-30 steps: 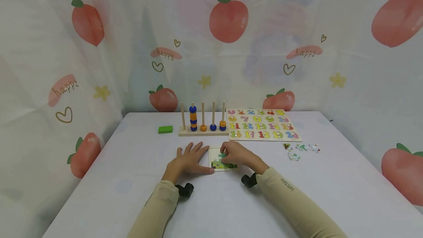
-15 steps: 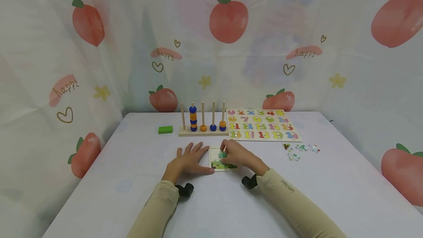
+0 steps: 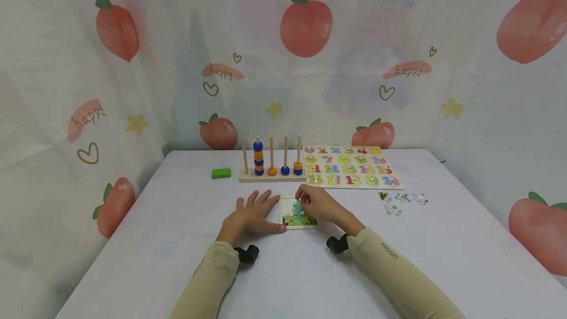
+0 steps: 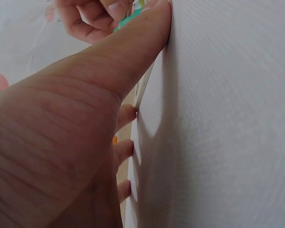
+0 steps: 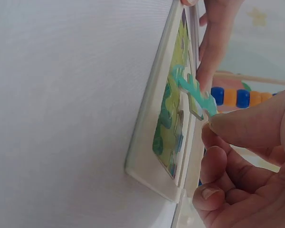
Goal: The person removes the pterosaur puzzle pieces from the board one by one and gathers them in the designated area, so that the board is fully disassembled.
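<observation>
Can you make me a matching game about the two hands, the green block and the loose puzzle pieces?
Things:
1. Left hand
2. Right hand
3. Green block
4. Loose puzzle pieces

Places and states:
A. Left of the bead rack
B. Fingers spread, at the left side of the puzzle frame
C. In front of the number board, toward the right
D. Pinching a teal piece

Pairs: 1-B, 2-D, 3-A, 4-C

right hand (image 5: 249, 178) pinches a teal piece (image 5: 192, 88) at the puzzle board (image 5: 151, 123).
</observation>
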{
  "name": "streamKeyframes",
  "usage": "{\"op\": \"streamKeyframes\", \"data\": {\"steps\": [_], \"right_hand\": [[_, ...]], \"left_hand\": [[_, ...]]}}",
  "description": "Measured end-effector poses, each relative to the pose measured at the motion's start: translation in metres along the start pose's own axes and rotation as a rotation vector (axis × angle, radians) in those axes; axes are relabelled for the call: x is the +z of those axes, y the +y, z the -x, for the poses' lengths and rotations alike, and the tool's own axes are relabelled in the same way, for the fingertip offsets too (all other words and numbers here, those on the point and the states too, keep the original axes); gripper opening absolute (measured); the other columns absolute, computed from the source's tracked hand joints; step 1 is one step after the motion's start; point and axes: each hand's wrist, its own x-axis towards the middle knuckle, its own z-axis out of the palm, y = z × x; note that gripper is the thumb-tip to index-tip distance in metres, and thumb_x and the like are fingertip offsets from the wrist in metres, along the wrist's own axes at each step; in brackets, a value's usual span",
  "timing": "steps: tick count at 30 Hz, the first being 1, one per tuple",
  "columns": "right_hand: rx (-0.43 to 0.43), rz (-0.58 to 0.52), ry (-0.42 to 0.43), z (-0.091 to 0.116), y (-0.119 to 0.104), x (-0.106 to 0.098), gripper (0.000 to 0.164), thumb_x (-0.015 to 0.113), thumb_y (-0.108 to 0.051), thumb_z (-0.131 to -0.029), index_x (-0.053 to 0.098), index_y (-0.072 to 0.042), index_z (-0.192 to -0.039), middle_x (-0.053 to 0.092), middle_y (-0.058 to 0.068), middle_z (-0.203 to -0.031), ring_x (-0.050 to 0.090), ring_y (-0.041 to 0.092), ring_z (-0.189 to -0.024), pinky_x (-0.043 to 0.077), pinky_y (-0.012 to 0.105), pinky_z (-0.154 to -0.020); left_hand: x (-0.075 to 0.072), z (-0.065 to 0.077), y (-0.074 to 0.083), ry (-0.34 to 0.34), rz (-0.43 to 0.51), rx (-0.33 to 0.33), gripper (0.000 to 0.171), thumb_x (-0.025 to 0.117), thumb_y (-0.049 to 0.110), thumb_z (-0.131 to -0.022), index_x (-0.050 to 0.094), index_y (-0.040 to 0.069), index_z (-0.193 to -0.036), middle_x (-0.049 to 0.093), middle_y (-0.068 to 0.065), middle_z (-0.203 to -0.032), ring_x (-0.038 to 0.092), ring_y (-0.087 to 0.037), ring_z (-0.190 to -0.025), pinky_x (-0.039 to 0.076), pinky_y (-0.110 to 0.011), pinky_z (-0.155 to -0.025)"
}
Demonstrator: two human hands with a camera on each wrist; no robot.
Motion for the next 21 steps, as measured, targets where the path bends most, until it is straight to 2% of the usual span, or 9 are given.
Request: {"op": "streamKeyframes", "data": {"steps": [5, 13, 21], "right_hand": [[-0.008, -0.033, 0.022, 0.003, 0.003, 0.000, 0.015, 0.065, 0.003, -0.099, 0.067, 0.001, -0.114, 0.062, 0.002, -0.091, 0.057, 0.019, -0.083, 0.051, 0.034, -0.076], [0.045, -0.081, 0.074, 0.008, 0.006, -0.004, 0.012, 0.066, 0.000, -0.102, 0.069, -0.001, -0.114, 0.063, 0.004, -0.094, 0.057, 0.021, -0.088, 0.052, 0.038, -0.082], [0.048, -0.107, 0.101, 0.011, 0.013, -0.007, 0.013, 0.065, 0.000, -0.102, 0.069, 0.001, -0.114, 0.064, 0.005, -0.094, 0.057, 0.022, -0.088, 0.051, 0.036, -0.081]], "left_hand": [[-0.003, 0.004, 0.002, 0.000, -0.009, 0.004, 0.099, 0.072, 0.072, -0.090, 0.035, 0.026, -0.170, 0.020, -0.007, -0.178, 0.008, -0.041, -0.163, 0.003, -0.074, -0.123], [0.000, 0.002, 0.000, 0.005, -0.015, 0.007, 0.099, 0.071, 0.072, -0.090, 0.034, 0.027, -0.170, 0.020, -0.006, -0.178, 0.009, -0.041, -0.163, 0.004, -0.074, -0.123], [0.000, 0.003, 0.000, 0.014, -0.015, 0.011, 0.099, 0.071, 0.074, -0.089, 0.035, 0.028, -0.169, 0.021, -0.006, -0.178, 0.009, -0.040, -0.163, 0.005, -0.074, -0.123]]}}
